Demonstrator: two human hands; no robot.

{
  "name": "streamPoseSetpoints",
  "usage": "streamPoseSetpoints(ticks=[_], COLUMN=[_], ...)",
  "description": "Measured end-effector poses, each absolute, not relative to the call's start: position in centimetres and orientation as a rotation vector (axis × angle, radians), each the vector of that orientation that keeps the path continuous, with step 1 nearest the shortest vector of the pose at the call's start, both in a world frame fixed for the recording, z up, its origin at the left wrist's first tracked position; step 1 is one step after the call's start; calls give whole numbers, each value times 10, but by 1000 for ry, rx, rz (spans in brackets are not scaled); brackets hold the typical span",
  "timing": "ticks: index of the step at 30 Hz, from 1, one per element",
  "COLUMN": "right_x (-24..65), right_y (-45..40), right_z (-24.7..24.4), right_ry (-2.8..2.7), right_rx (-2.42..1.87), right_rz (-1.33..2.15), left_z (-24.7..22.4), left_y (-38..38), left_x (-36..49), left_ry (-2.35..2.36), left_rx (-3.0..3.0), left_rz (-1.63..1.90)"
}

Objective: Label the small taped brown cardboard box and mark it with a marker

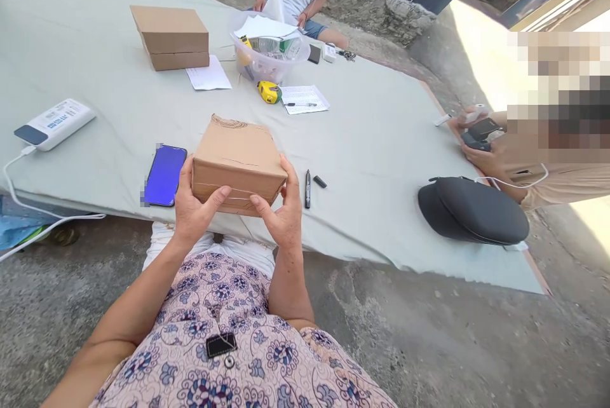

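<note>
A brown cardboard box (241,150) with dark pen lines on its top is held at the near edge of the table. My left hand (195,208) grips its left side, the thumb on the near face. On the right side my right hand (284,208) holds it the same way. A phone with a blue screen (166,175) lies just left of the box. To the right are an uncapped black marker (307,189) and its cap (320,182). The box's underside is hidden.
Behind stand another cardboard box (178,39), a plastic tub (269,68), a yellow tape measure (269,92) and a written sheet (312,100). A white power bank (57,123) lies left, a black case (471,210) right. Two people are at the table's far and right sides.
</note>
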State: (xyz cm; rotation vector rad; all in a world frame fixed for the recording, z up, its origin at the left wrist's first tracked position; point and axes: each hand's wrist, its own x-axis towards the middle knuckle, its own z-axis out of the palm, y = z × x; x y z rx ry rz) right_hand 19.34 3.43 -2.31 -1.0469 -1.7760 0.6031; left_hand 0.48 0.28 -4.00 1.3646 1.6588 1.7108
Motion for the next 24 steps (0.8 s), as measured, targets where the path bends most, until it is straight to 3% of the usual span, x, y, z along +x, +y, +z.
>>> streamPoseSetpoints(ticks=[24], right_x=[191], right_y=[36], right_z=[-18], right_ry=[-1910], right_rx=[-1064], right_rz=[592], left_z=[-38], left_y=[-4], left_x=[-2], left_ry=[1709], left_rx=[1329], left_rz=[1693])
